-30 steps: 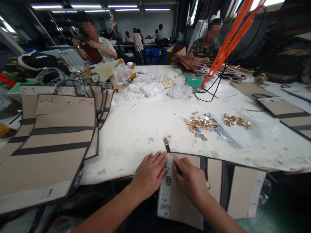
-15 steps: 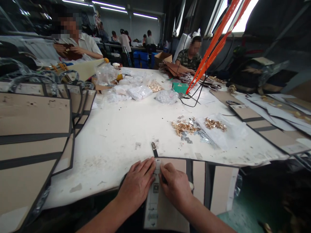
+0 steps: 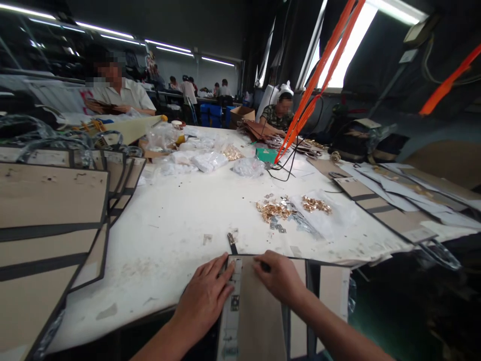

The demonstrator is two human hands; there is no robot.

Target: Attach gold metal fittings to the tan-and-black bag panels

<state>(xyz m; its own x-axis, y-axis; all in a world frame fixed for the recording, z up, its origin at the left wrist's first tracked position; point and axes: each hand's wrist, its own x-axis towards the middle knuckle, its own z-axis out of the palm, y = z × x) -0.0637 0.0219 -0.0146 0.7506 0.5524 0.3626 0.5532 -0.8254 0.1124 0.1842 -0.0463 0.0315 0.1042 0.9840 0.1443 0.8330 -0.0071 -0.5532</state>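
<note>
beige panel [image 3: 259, 316] at six o'clock, left hand [image 3: 205, 296] flat over its ten-o'clock edge, fingers outstretched, gripping nothing, right hand [image 3: 280, 277] curled closed around a small dark object [image 3: 265, 266], gold fittings [image 3: 273, 210] towards one o'clock

tall white window [image 3: 354, 40]: blown out
long white ceiling tubes [image 3: 168, 46]: lit
white-topped bench [image 3: 180, 210]: bright
lower right corner: dark, soft
</note>
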